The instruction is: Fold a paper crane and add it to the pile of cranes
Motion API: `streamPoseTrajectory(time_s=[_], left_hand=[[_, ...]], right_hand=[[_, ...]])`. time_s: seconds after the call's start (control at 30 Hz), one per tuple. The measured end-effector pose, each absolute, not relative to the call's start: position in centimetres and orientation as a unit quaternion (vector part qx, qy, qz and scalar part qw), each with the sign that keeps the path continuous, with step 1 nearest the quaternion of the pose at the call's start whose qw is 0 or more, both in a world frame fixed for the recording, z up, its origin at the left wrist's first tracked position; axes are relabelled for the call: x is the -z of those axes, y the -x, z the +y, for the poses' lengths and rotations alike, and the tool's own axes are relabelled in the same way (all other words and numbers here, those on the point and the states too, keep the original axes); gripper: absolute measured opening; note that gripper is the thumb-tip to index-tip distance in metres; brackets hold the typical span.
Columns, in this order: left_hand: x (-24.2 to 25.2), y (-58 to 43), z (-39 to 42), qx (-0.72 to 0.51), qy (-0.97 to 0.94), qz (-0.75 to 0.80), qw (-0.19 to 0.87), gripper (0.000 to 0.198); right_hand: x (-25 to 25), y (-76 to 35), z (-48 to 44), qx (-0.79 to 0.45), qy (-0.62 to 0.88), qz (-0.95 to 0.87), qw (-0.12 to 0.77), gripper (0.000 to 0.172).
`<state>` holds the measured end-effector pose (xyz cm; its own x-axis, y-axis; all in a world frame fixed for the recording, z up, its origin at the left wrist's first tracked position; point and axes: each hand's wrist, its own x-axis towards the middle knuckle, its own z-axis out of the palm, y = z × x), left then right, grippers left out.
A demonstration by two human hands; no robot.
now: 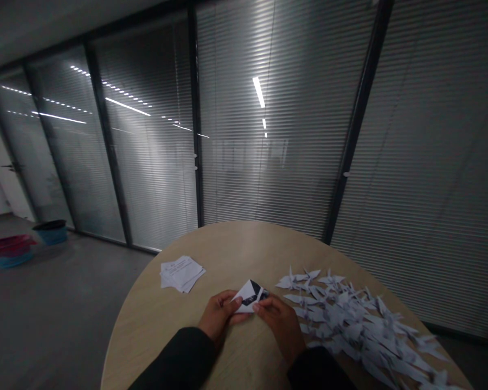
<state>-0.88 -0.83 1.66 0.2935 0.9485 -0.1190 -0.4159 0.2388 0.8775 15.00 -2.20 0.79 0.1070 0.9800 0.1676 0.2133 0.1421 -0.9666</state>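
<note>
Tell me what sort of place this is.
Most likely an office or meeting room: framed glass partitions with blinds, a round-edged table, and what look like lined bins on the floor.

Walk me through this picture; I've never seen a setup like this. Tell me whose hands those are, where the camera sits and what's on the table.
There is no machine here: these are a person's own bare hands, coming out of dark sleeves. The single picture comes from a camera worn on that person's head, looking forward and down, so you see roughly what they see. The left hand and the right hand together hold a small folded paper, white with a dark printed patch. On the wooden table, a loose stack of sheets lies to the left, and a large pile of pointed, folded paper shapes spreads to the right. Behind stands a glass wall with blinds.
</note>
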Motion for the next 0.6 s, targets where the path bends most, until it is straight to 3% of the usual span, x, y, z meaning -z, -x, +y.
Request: streamPoseTrajectory(time_s=[0.2, 0.47, 0.6], left_hand=[[-1.7, 0.9, -0.9, -0.463, -0.391, 0.361, 0.709, 0.056], [-1.4, 0.5, -0.8, -0.429, -0.446, 0.401, 0.675, 0.06], [-0.9, 0.5, -0.6, -0.429, -0.466, 0.39, 0.669, 0.06]], right_hand=[[-1.5, -14.6, -2.6, -0.416, 0.558, -0.513, 0.502, 0.033], [-0.5, -14.7, -2.2, -0.357, 0.572, -0.552, 0.491, 0.028], [-0.6, -14.5, -2.4, -0.404, 0.508, -0.546, 0.529, 0.03]])
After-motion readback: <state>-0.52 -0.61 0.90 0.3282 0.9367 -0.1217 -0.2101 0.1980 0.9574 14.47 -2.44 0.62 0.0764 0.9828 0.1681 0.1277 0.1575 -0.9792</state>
